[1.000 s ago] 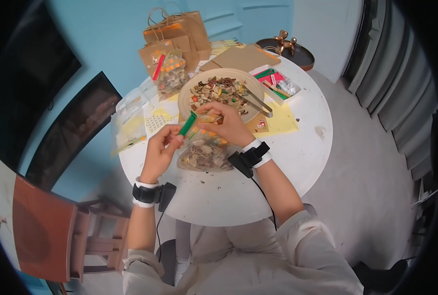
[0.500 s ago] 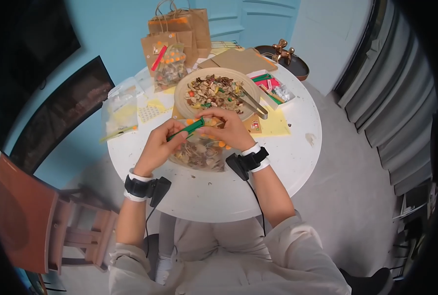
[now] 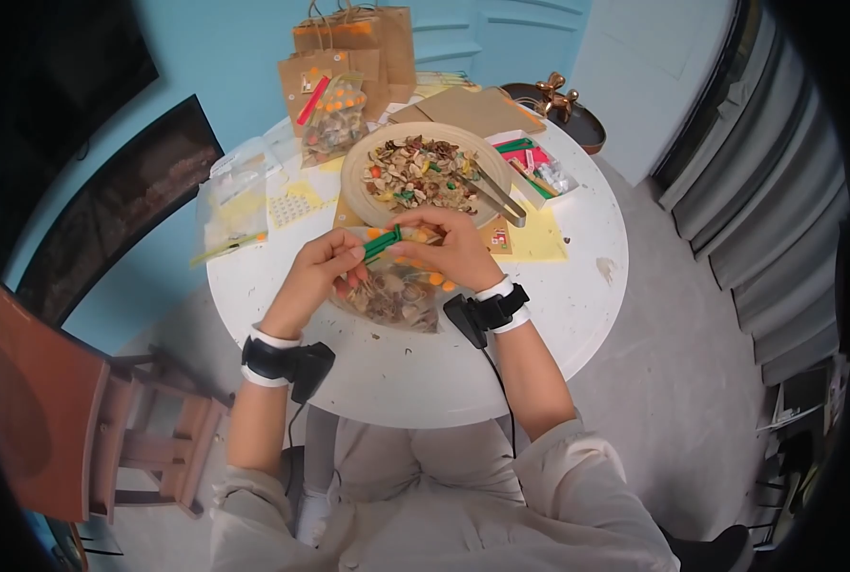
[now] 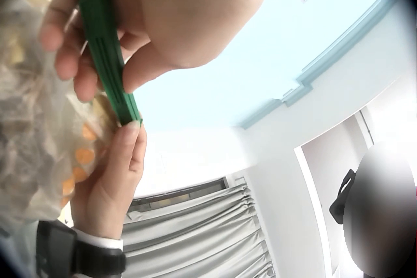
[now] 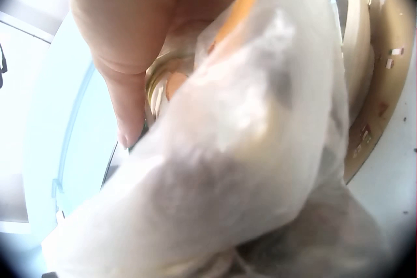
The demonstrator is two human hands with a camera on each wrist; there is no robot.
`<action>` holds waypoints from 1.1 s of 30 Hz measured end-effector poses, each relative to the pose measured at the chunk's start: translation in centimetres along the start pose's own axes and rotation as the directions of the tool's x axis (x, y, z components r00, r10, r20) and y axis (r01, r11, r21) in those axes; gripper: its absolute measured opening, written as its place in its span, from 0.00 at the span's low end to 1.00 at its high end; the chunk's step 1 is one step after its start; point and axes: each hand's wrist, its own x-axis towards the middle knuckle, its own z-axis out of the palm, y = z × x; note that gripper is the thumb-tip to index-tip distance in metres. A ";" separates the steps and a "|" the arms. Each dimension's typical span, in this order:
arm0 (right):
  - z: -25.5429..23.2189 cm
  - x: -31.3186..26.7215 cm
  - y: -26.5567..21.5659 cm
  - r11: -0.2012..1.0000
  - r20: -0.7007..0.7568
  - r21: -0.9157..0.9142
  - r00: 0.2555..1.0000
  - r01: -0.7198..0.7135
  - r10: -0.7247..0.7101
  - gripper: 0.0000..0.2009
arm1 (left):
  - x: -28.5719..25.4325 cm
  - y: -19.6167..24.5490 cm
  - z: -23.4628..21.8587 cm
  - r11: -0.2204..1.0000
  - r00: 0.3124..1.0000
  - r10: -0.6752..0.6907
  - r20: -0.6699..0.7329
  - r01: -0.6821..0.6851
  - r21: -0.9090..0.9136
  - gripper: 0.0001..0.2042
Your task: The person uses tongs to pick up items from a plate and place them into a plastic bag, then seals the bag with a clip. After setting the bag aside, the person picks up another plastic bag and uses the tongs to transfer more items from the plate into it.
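Note:
Both hands are at the top of a clear plastic bag (image 3: 401, 297) of dried, shell-like pieces, with orange dots near its upper edge. A green bag clip (image 3: 381, 245) lies across that edge. My left hand (image 3: 312, 276) pinches the clip between thumb and fingers, seen close in the left wrist view along the clip's green strip (image 4: 107, 53). At the clip's other end my right hand (image 3: 453, 253) pinches it together with the bag top. In the right wrist view the cloudy bag (image 5: 247, 147) fills most of the picture and hides the right fingertips.
Behind the hands stands a round tray (image 3: 356, 181) of dried pieces with metal tongs (image 3: 501, 195) on it. A filled bag with a red clip (image 3: 312, 100) leans against paper bags (image 3: 377, 57). A box of clips (image 3: 539, 167) is at right, flat plastic bags (image 3: 234, 205) at left.
The left hand has brought the green clip from an upright tilt down across the bag top, beside the right hand. Over the last half second, the left fingers have shifted slightly along it.

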 end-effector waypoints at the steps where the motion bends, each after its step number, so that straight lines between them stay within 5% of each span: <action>1: -0.1 0.0 0.2 1.000 0.006 -0.015 1.000 0.015 -0.014 0.15 | -0.1 0.3 -0.3 1.000 1.000 -0.010 0.012 0.009 0.027 0.09; 8: -0.1 0.0 0.5 0.949 0.020 -0.288 0.991 0.130 -0.130 0.13 | 0.8 0.8 -3.0 0.972 0.988 -0.106 0.111 0.079 0.222 0.08; 15: 0.1 -0.1 0.9 0.855 -0.013 -0.453 0.956 0.254 -0.292 0.14 | 0.6 0.6 -1.9 0.992 0.992 0.006 -0.126 0.010 0.126 0.09; 17: 0.0 -0.1 1.1 0.899 -0.040 -0.378 0.966 0.221 -0.254 0.14 | 0.2 0.6 -1.4 0.998 0.984 0.009 -0.176 0.001 0.056 0.10; 23: -0.7 -0.1 1.0 0.953 -0.043 -0.257 0.983 0.162 -0.179 0.14 | -1.5 0.9 -1.6 0.977 0.993 -0.122 0.005 0.121 -0.177 0.10; 26: -0.8 0.0 1.6 0.965 -0.032 -0.192 0.982 0.178 -0.187 0.13 | -1.9 -0.2 -1.5 0.979 0.999 -0.039 0.036 0.046 -0.200 0.11; 29: -0.7 -0.1 1.4 0.966 -0.014 -0.190 0.983 0.177 -0.183 0.13 | -2.0 -1.1 -1.3 0.992 0.991 0.095 -0.094 -0.103 -0.078 0.11; 33: -0.7 -0.3 0.8 0.967 -0.006 -0.196 0.986 0.163 -0.167 0.13 | -2.7 -0.8 -0.7 0.990 0.986 0.078 -0.150 -0.094 -0.101 0.10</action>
